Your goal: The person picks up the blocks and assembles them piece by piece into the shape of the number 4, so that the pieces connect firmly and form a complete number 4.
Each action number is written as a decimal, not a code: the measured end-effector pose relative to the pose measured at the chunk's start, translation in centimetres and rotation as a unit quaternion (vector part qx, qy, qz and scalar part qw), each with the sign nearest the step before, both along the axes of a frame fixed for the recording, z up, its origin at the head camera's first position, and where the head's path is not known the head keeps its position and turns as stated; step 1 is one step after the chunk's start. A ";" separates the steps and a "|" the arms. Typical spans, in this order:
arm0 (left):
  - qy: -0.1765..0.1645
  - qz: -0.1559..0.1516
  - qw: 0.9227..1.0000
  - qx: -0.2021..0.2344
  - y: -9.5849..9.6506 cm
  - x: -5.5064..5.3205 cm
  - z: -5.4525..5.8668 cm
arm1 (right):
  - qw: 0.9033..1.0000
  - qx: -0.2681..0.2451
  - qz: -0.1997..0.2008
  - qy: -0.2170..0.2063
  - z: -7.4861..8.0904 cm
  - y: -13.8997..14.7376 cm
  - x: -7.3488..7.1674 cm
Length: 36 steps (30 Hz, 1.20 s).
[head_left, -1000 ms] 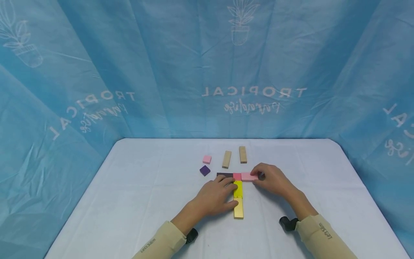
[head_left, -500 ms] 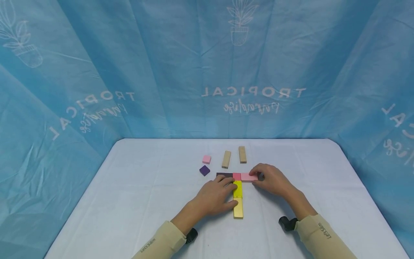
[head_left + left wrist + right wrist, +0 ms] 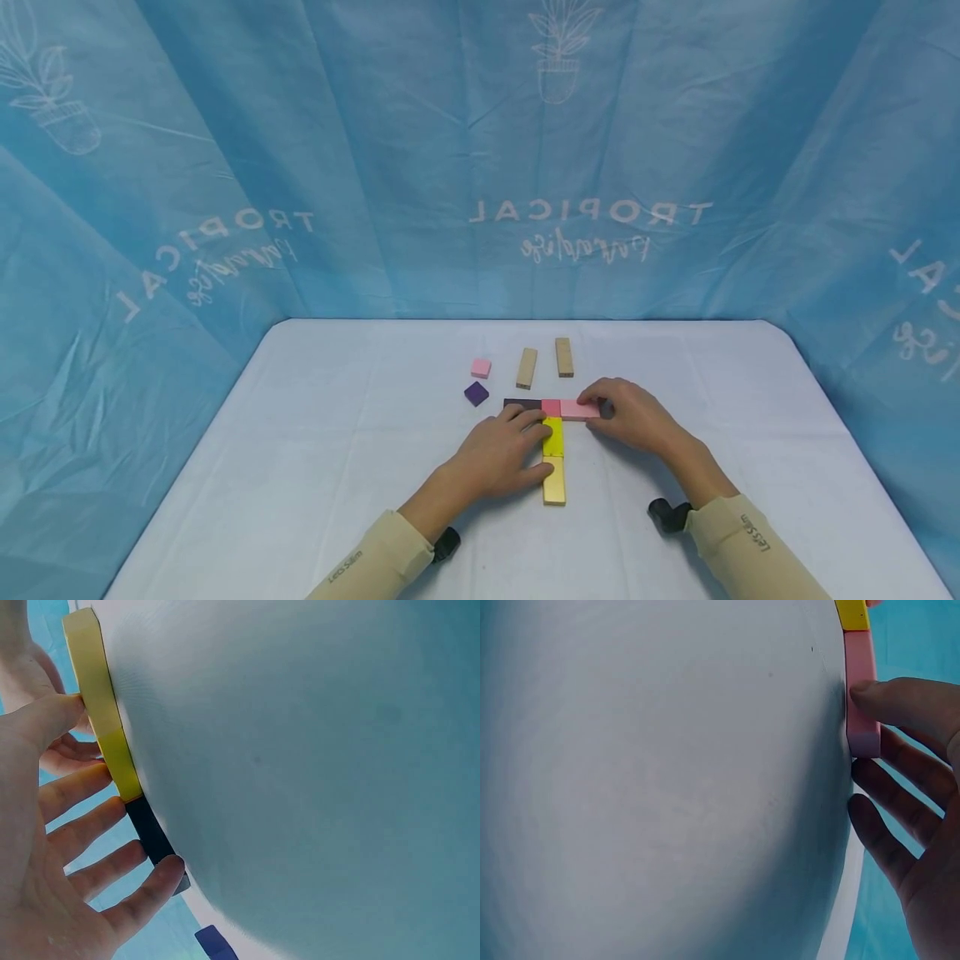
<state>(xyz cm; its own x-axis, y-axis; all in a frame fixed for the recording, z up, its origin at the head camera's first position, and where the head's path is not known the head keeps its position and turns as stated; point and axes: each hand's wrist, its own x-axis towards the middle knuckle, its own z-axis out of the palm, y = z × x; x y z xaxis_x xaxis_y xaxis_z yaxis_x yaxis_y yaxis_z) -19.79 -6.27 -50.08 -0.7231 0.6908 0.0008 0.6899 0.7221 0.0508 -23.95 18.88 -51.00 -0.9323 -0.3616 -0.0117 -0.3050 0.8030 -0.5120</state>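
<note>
Flat blocks form a T on the white table: a black block (image 3: pixel 522 404), a small red-pink block (image 3: pixel 551 407) and a long pink block (image 3: pixel 580 409) across the top, a yellow block (image 3: pixel 553 437) and a gold block (image 3: pixel 554 487) down the stem. My left hand (image 3: pixel 497 457) lies spread at the stem's left side, thumb at the gold block, fingertips touching the yellow and black blocks. With thumb and index finger, my right hand (image 3: pixel 633 417) pinches the pink block's right end; in the right wrist view the thumb presses that pink block's (image 3: pixel 862 660) near side.
Behind the T lie two plain wooden blocks (image 3: pixel 527 368), a small pink square block (image 3: pixel 481 367) and a purple block (image 3: pixel 476 393) turned on its corner. The white table (image 3: pixel 337 467) ends at a blue printed curtain (image 3: pixel 375 167) on the back and sides.
</note>
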 end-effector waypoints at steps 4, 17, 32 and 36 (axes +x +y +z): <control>-0.002 0.001 1.000 -0.002 0.1 0.0 0.0 | 1.000 0.004 0.004 0.003 0.0 0.0 0.0; 0.011 -0.007 1.000 -0.006 0.4 0.1 0.5 | 1.000 0.001 0.003 0.004 -0.2 0.1 0.1; 0.014 -0.001 1.000 -0.009 0.4 0.0 0.2 | 1.000 -0.004 0.004 0.010 -0.2 0.0 0.1; 0.015 -0.002 1.000 -0.009 0.4 0.0 0.2 | 1.000 -0.011 0.003 0.011 0.0 0.0 0.1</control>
